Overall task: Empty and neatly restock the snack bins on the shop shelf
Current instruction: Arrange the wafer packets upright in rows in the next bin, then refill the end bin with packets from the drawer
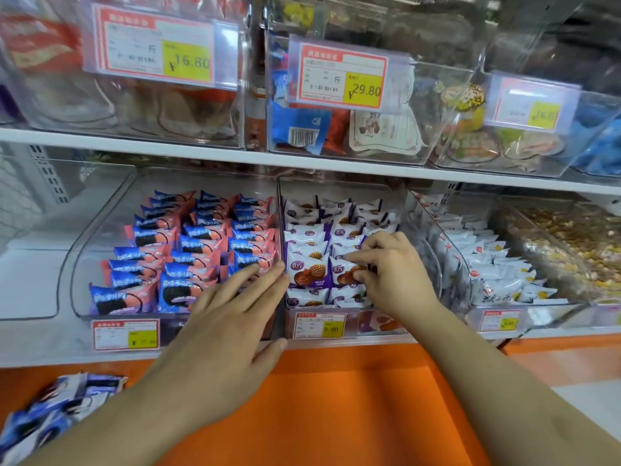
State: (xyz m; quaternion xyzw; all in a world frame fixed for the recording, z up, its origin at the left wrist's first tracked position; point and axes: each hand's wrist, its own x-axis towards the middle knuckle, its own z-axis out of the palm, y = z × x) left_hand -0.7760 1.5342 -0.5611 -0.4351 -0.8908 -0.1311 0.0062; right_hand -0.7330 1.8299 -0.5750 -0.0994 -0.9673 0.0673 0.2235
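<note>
- The left hand (232, 317) lay flat, fingers straight, its grip apart and holding nothing, resting on the front rim of the bin of pink-and-blue cookie packs (188, 253).
- Just right of it sat the clear bin (336, 186) of purple-and-white snack packs (307, 270), stacked in rows running front to back.
- The right hand (389, 274), the nearer one, pinched one front-row pack, grip clamped on it.
</note>
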